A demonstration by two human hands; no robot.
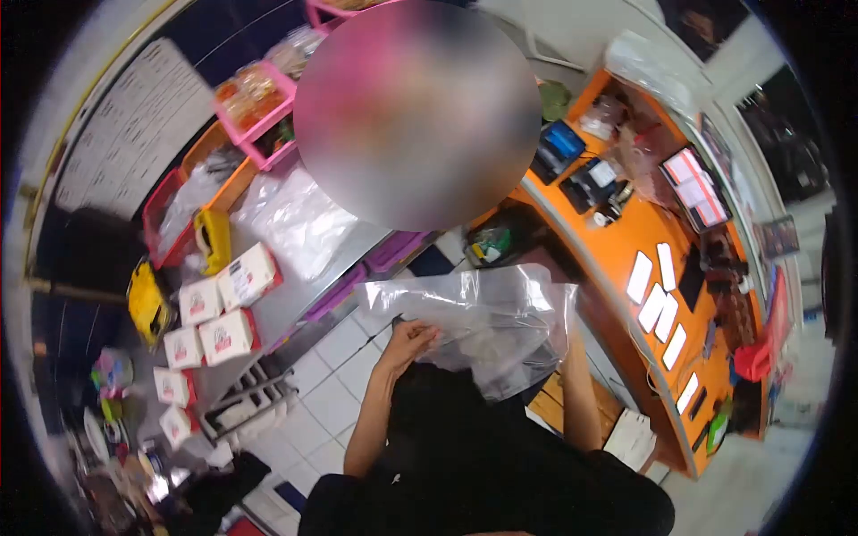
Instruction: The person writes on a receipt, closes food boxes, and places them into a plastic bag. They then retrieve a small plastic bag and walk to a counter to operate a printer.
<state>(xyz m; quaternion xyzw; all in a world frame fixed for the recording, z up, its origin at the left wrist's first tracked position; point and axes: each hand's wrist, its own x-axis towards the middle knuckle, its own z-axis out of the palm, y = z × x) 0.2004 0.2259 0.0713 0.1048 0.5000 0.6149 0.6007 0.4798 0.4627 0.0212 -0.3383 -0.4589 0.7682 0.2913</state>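
Note:
A large clear plastic bag (474, 313) stretches across in front of my body, creased and shiny. At its left side, my left hand (413, 341) has its fingers closed on the bag's edge. My right arm reaches up to the bag's right end. There, my right hand (572, 332) is mostly covered by the plastic, so its fingers do not show clearly. The bag hangs above the tiled floor, close to my dark shirt.
White-and-red boxes (225, 336) line the steel counter (308, 272) on the left, near plastic sheets (299, 214) and pink baskets (268, 147). On the right, an orange desk (617, 246) bears white cards (660, 313), a tablet (695, 188) and black devices. A blurred disc hides the upper middle.

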